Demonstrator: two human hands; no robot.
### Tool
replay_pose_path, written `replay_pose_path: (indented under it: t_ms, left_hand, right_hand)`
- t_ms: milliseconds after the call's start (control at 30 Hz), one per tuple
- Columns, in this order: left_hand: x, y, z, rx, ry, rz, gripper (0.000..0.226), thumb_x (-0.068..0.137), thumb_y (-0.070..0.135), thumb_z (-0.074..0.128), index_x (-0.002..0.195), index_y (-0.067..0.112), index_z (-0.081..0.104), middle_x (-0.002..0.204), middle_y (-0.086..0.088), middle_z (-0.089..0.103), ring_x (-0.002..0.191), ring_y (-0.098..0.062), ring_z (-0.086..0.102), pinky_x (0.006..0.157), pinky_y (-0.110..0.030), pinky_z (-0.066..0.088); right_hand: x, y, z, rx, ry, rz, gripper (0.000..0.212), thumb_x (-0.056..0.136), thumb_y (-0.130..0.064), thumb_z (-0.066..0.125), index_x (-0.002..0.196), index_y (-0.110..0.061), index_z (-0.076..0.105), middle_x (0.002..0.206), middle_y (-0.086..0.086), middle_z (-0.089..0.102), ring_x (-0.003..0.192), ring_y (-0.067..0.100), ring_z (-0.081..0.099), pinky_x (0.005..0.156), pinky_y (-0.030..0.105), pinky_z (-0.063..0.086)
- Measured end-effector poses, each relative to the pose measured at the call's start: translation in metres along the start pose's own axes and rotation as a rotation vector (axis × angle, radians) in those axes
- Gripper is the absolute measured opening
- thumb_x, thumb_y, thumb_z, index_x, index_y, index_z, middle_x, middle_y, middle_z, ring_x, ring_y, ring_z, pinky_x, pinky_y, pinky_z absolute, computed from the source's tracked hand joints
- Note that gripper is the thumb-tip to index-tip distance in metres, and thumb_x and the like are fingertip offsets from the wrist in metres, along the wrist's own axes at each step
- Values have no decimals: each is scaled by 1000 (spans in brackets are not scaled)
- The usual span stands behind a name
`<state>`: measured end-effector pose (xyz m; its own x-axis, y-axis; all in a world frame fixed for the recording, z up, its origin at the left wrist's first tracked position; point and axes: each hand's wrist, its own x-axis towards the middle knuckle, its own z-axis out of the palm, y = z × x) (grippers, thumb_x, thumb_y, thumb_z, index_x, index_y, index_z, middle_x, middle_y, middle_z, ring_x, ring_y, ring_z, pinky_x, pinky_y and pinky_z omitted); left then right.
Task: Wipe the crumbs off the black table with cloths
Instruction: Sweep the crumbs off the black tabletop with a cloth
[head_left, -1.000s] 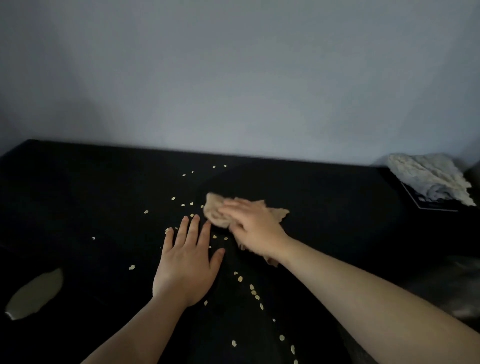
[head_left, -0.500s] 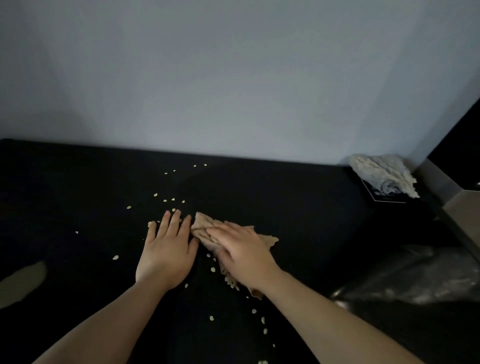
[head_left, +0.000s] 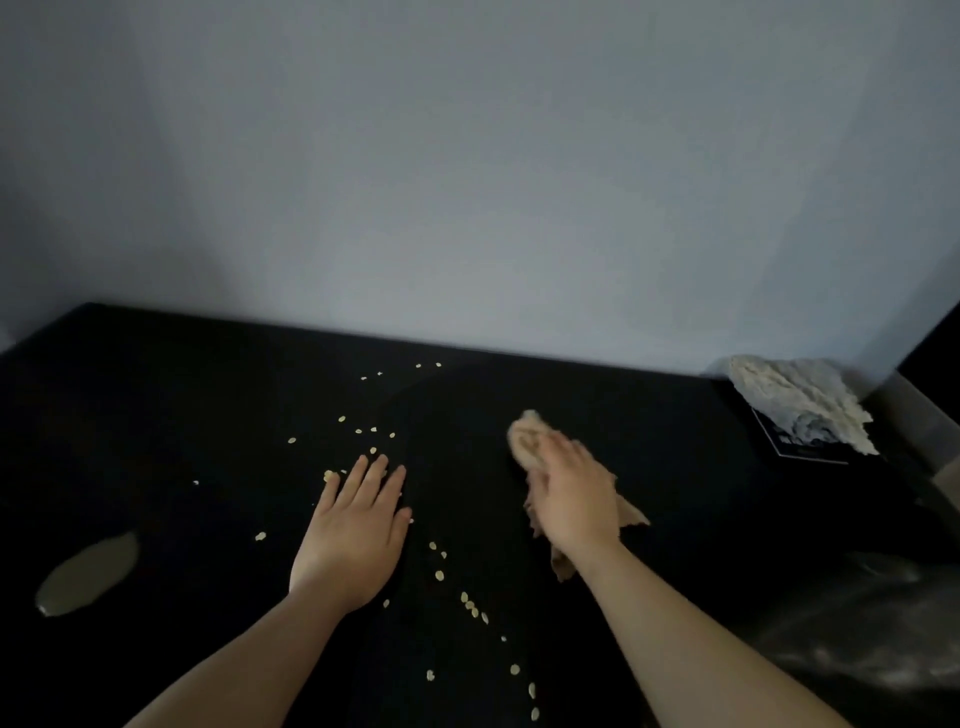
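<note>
Pale crumbs (head_left: 470, 605) lie scattered over the black table (head_left: 156, 415), from near the back wall down to the front edge. My left hand (head_left: 353, 535) lies flat on the table with straight fingers, and some crumbs sit at its fingertips. My right hand (head_left: 571, 499) presses a crumpled tan cloth (head_left: 527, 441) onto the table right of centre, with its fingers lying over the cloth. Part of the cloth is hidden under the hand.
A second, whitish cloth (head_left: 795, 405) lies on a dark box at the back right corner. A pale oval patch (head_left: 88, 574) shows at the left front. A clear plastic bag (head_left: 872, 623) lies at the right. A grey wall stands behind the table.
My right hand has slid the tan cloth to the right, away from my left hand. The left hand stays flat on the table.
</note>
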<state>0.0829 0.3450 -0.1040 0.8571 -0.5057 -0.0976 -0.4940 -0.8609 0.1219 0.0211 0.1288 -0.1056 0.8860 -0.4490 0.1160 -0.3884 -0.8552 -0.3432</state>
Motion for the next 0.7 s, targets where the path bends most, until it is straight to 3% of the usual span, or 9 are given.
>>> replay_pose_path:
  t_ms: [67, 133, 200, 267, 300, 433, 500, 633, 700]
  left_hand:
    - [1, 0, 0, -20, 8, -11, 54, 102, 40, 15, 152, 22, 2, 160, 3, -5, 145, -12, -13, 117, -34, -10]
    - [2, 0, 1, -36, 3, -23, 54, 102, 41, 15, 152, 23, 3, 160, 4, -5, 145, -11, -14, 116, -33, -10]
    - [3, -1, 3, -33, -2, -17, 59, 99, 48, 9, 152, 23, 3, 160, 4, -5, 144, -10, -14, 116, -33, -11]
    - [5, -2, 3, -40, -7, -12, 59, 99, 48, 10, 152, 22, 3, 160, 3, -6, 144, -10, -15, 116, -34, -11]
    - [5, -3, 3, -52, -13, -4, 56, 101, 44, 13, 152, 23, 3, 160, 3, -6, 144, -11, -15, 117, -35, -11]
    - [7, -5, 4, -128, 17, 20, 52, 103, 38, 17, 152, 23, 7, 160, 3, -4, 145, -11, -13, 117, -35, -10]
    - [7, -7, 3, -178, 26, 27, 51, 103, 35, 18, 152, 22, 8, 160, 4, -2, 145, -11, -11, 118, -35, -8]
    - [9, -10, 2, -290, 47, 29, 50, 103, 28, 21, 151, 19, 12, 160, 5, 6, 146, -9, -6, 119, -32, -5]
    - [10, -12, 1, -308, 36, 32, 51, 103, 27, 22, 151, 18, 11, 160, 4, 7, 146, -10, -4, 119, -32, -4]
  right_hand:
    - [8, -5, 3, -19, 78, 170, 50, 97, -29, 41, 145, -28, 27, 153, -2, 28, 140, 19, 24, 114, 38, 18]
    - [-3, -26, 13, 9, 40, -70, 48, 96, -27, 42, 143, -30, 31, 152, -3, 28, 140, 17, 24, 114, 36, 18]
    - [-18, -39, 12, 57, -118, -412, 47, 97, -26, 41, 143, -30, 33, 153, -6, 28, 140, 14, 22, 115, 34, 16]
    - [-5, -31, 5, 21, -209, -519, 45, 99, -27, 40, 144, -27, 33, 152, -7, 28, 141, 14, 22, 114, 32, 16]
    - [5, -24, 4, -1, -173, -452, 44, 99, -28, 40, 143, -27, 35, 151, -6, 31, 140, 15, 25, 113, 32, 19]
    - [18, -19, 9, -42, 73, 183, 51, 98, -31, 41, 146, -26, 26, 153, -3, 27, 141, 19, 24, 115, 38, 20]
    - [6, -45, 18, -8, 70, 125, 50, 97, -29, 43, 144, -29, 30, 153, -5, 27, 140, 17, 25, 114, 37, 20]
    - [-26, -69, 18, 76, -79, -284, 46, 96, -23, 46, 140, -30, 38, 149, -9, 34, 138, 11, 27, 113, 31, 18]
    - [-14, -54, 16, 51, -69, -245, 43, 95, -24, 47, 138, -30, 41, 145, -8, 41, 135, 12, 33, 114, 33, 24]
